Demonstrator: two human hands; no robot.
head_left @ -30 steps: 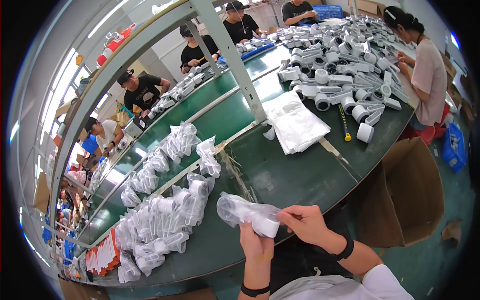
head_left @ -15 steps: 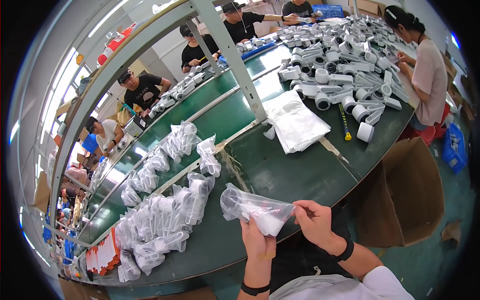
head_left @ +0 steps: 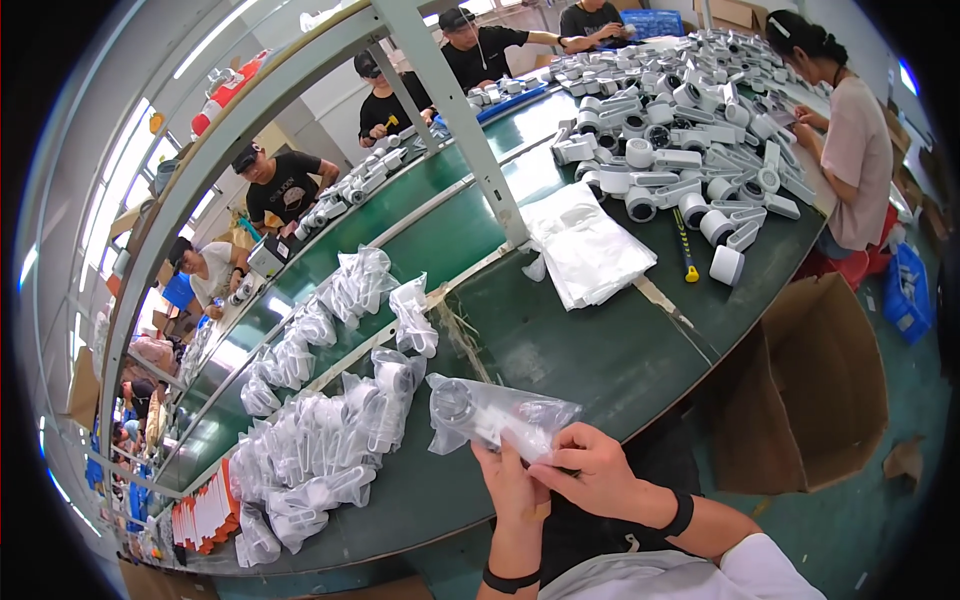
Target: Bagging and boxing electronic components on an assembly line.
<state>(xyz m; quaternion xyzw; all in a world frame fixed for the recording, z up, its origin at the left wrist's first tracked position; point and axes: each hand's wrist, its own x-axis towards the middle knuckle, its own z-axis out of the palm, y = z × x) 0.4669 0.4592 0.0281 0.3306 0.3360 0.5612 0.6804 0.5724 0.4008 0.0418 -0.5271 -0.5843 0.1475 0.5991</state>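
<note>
A clear plastic bag [head_left: 553, 406] encloses a white-and-grey device [head_left: 490, 415] with a round, ringed head and a straight handle. My left hand [head_left: 510, 478] grips the handle end from below through the plastic. At that same end my right hand [head_left: 590, 462] is closed on the bag, its fingers close to the left thumb. The round head points away to the left, over the green table [head_left: 560, 345]. On the left lies a pile of similar bagged devices [head_left: 320, 430]. A stack of flat clear bags [head_left: 590, 250] rests farther off.
A large heap of unbagged devices [head_left: 680, 140] covers the far right, near a yellow-and-black utility knife [head_left: 687, 245]. Orange-and-white cards [head_left: 207, 507] stand at lower left. A metal post [head_left: 455, 120] rises from the table. An open cardboard box [head_left: 820, 390] sits right. Several people work around.
My right hand has moved left and down from the bag's stretched-out corner to the handle end, beside my left hand. The bagged device has shifted slightly left, and the bag's corner now hangs loose.
</note>
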